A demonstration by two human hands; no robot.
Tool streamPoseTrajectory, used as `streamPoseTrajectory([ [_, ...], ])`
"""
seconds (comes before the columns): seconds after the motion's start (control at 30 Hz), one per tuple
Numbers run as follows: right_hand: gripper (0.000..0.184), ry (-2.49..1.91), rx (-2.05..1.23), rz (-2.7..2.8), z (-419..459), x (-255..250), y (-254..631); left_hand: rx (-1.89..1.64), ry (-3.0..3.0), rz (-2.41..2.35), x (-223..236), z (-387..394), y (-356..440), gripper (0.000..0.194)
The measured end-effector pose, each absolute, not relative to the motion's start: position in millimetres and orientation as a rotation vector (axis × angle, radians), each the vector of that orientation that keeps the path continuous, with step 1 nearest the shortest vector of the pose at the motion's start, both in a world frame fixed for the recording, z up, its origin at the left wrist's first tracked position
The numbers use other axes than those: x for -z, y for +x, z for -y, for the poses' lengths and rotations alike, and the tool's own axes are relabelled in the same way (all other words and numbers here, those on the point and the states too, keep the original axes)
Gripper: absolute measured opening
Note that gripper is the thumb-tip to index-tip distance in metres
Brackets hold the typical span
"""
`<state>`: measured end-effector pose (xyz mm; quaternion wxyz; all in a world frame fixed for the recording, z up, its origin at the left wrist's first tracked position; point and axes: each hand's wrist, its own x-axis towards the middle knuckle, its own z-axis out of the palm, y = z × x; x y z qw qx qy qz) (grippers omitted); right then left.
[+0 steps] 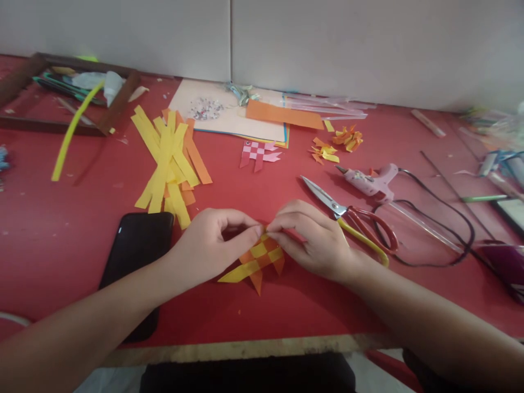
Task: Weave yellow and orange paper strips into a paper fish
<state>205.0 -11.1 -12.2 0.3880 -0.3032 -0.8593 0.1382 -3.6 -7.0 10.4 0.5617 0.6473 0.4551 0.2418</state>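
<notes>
Our forearms (106, 305) flank the woven paper (258, 261); left hand (213, 240) and right hand (310, 238) pinch its upper edge, which we should press lightly, keeping it snug.

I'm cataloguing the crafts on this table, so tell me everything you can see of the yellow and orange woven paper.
The woven paper is a small checkered weave of flat yellow and orange strips, with pointed ends: a long yellow one reaching out to the left, and orange ones pointing toward the table's near edge. The fingertips of the left hand and right hand meet at its far end, partly hiding it. Whether it touches the table is unclear.
</notes>
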Motion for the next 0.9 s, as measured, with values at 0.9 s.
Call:
streamPoseTrajectory([
  [0.9,0.006,-1.075,-1.128,1.705,21.6,-1.9,196.1,-0.714,1.931,-1.066,-14.1,13.2,-4.1,0.017],
])
